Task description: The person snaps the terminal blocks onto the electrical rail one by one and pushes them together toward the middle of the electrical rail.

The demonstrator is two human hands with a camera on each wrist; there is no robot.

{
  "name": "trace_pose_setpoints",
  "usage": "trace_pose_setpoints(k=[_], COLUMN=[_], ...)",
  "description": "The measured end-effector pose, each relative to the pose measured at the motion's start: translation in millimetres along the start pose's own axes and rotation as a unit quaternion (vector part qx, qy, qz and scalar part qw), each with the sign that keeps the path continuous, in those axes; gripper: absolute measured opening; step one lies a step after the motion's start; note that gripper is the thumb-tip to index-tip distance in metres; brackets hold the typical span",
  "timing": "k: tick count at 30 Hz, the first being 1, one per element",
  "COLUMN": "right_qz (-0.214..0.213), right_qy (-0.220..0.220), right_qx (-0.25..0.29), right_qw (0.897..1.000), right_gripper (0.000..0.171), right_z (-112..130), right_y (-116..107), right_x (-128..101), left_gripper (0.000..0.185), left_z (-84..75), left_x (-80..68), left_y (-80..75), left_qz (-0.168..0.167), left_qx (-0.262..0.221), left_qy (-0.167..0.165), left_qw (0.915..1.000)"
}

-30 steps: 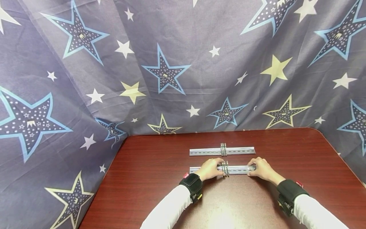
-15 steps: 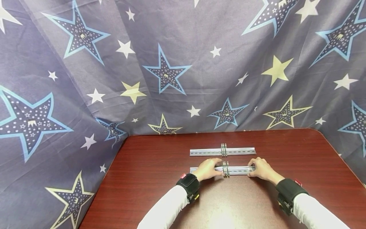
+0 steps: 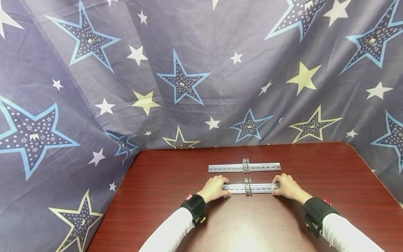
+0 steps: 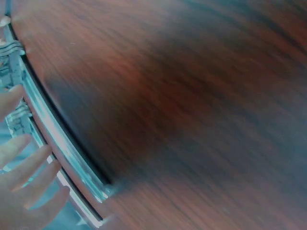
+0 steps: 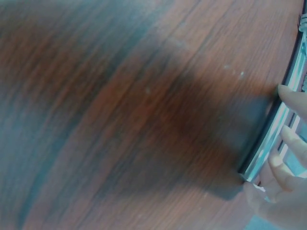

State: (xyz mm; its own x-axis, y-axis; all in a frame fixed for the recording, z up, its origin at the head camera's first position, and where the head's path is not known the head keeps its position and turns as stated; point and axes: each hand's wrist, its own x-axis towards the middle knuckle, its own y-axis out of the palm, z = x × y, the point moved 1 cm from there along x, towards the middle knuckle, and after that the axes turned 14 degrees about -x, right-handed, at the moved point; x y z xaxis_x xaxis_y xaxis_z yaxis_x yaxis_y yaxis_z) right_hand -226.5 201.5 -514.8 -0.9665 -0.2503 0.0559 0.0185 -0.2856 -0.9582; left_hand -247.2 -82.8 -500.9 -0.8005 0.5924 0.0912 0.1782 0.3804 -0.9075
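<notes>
A slotted metal DIN rail (image 3: 261,188) lies on the table nearest the person, with a few thin grey-green terminal blocks (image 3: 248,187) across its middle. My right hand (image 3: 288,187) grips this rail's right end, its thumb on the near edge in the right wrist view. Around the left part of the rail is my left hand (image 3: 214,189), thumb and fingers spread apart; the left wrist view has its fingers (image 4: 36,175) loosely extended over the rails. The hand covers the rail's left end in the head view.
Behind and parallel lies a second DIN rail (image 3: 226,168), also with thin terminal blocks (image 3: 246,165) at its middle. The reddish-brown table (image 3: 163,182) ends at a star-patterned cloth (image 3: 195,115) at the back and sides.
My left hand has moved left along the near rail, away from the terminal blocks, uncovering more of the rail. The right hand stays at the right end.
</notes>
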Motion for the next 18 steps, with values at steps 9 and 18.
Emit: trace_pose_setpoints(k=[9, 18], right_qz=[0.009, 0.003], right_qy=[0.001, -0.002], right_qx=[0.002, 0.003], right_qw=[1.000, 1.000], right_gripper=[0.034, 0.034], right_z=[0, 0], right_y=[0, 2], right_x=[0, 0], left_gripper=[0.047, 0.042], left_z=[17.0, 19.6], left_x=[-13.5, -17.1], left_y=[5.2, 6.6], left_qz=[-0.032, -0.038], left_qx=[0.007, -0.001], left_qy=[-0.032, -0.044], left_qw=[0.9989, 0.9983])
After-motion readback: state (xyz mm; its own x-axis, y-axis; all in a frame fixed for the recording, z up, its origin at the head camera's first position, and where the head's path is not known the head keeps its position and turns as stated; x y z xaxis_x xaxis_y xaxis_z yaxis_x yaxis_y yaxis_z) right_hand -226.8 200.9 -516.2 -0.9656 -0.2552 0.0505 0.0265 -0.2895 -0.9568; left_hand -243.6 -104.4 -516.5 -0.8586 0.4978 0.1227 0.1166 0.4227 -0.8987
